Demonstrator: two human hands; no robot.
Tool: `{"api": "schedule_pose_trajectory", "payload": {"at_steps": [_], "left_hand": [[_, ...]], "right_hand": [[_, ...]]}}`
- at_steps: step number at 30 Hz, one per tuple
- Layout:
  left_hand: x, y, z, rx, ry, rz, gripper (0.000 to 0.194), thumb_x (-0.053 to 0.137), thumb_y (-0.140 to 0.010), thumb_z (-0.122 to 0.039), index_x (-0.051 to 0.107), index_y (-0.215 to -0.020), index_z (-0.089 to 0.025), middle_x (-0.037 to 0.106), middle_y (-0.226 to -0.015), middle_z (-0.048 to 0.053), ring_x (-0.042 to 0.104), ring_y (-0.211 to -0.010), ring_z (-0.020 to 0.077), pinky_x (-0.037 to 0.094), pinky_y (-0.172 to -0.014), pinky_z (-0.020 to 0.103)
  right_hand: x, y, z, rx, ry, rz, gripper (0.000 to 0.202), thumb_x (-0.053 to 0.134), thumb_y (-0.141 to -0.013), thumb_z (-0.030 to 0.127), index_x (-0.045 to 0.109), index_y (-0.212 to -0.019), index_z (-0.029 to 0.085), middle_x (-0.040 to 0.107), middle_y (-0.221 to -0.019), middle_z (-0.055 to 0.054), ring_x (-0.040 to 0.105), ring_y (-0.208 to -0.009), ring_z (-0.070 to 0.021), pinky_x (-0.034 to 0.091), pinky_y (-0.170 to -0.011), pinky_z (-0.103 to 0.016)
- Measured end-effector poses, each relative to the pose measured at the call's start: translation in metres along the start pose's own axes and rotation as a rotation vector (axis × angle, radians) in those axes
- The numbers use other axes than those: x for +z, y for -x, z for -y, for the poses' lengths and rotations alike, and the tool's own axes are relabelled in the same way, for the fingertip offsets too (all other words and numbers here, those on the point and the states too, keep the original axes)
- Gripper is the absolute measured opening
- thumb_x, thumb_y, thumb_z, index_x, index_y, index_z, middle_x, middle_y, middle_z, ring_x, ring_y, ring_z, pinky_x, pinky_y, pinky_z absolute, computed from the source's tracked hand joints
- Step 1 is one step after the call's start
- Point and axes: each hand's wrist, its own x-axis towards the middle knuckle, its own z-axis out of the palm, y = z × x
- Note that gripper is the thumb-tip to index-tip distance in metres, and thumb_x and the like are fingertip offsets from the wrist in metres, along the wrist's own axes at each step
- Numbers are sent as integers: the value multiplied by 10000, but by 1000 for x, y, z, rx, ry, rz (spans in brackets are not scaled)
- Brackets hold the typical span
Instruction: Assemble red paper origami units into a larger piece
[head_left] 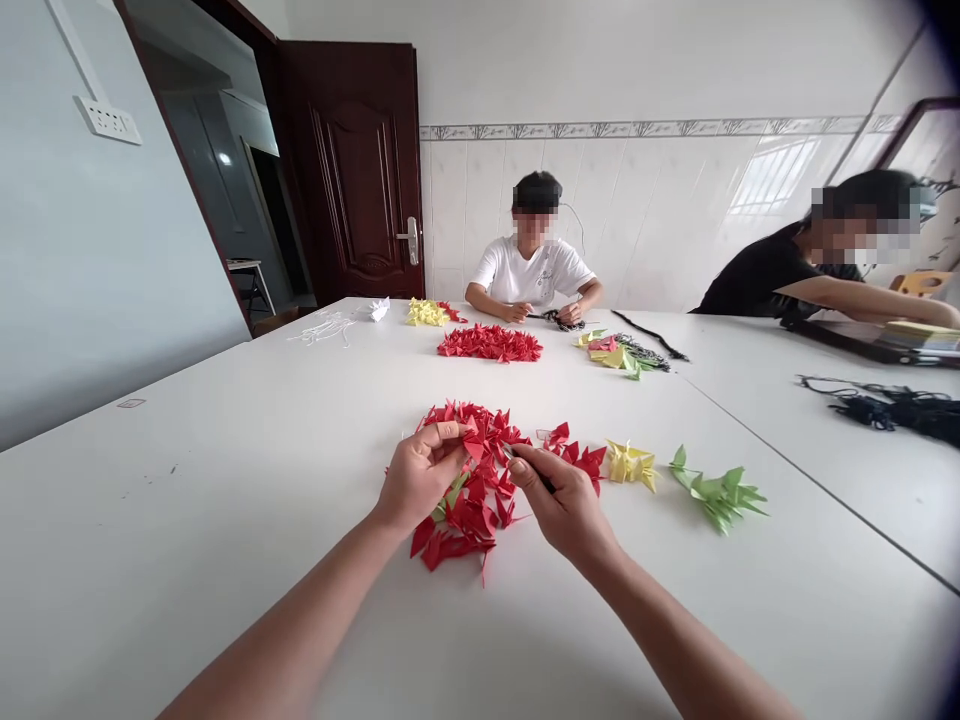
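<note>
My left hand (424, 475) pinches a red origami piece (474, 440), pointed like a paper crane, between thumb and fingers. Close by on the right, my right hand (562, 492) is closed around a slim dark tool (550, 484) with a narrow metal tip aimed at that piece. Most of the tool is covered by my fingers, so its kind is unclear. Under and around both hands lies a loose pile of red origami pieces (472, 515), with a bit of green among them. A yellow origami cluster (631, 466) and a light green one (721, 492) lie to the right.
Farther back on the white table (247, 480) are a red origami row (489, 343), a yellow cluster (427, 313), white strings (326, 328) and mixed pieces (619, 352). Black cords (892, 405) lie right. A person in white (532, 270) sits opposite; another in black (757, 265) leans over a tray.
</note>
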Motion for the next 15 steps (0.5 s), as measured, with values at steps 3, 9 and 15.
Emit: {"api": "schedule_pose_trajectory", "payload": {"at_steps": [3, 9, 15], "left_hand": [[3, 1, 5, 24, -39, 27, 256, 644, -714, -298, 646, -912, -136, 692, -853, 61, 642, -815, 190, 526, -739, 300], [5, 3, 10, 30, -69, 97, 272, 615, -737, -263, 640, -977, -136, 694, -916, 77, 645, -851, 200, 523, -775, 321], [6, 5, 6, 43, -101, 131, 259, 598, -745, -244, 642, -981, -147, 690, -939, 73, 645, -860, 198, 533, -762, 319]], "right_hand": [[2, 2, -2, -48, 24, 21, 330, 439, -869, 364, 660, -1015, 168, 670, -793, -56, 608, -714, -157, 476, -624, -234], [3, 2, -3, -54, 141, 6, 329, 429, -875, 356, 667, -1010, 172, 672, -844, -78, 607, -723, -162, 469, -624, -248], [2, 3, -4, -122, 288, 0, 342, 412, -882, 367, 668, -1010, 181, 664, -790, -68, 588, -677, -145, 429, -565, -217]]}}
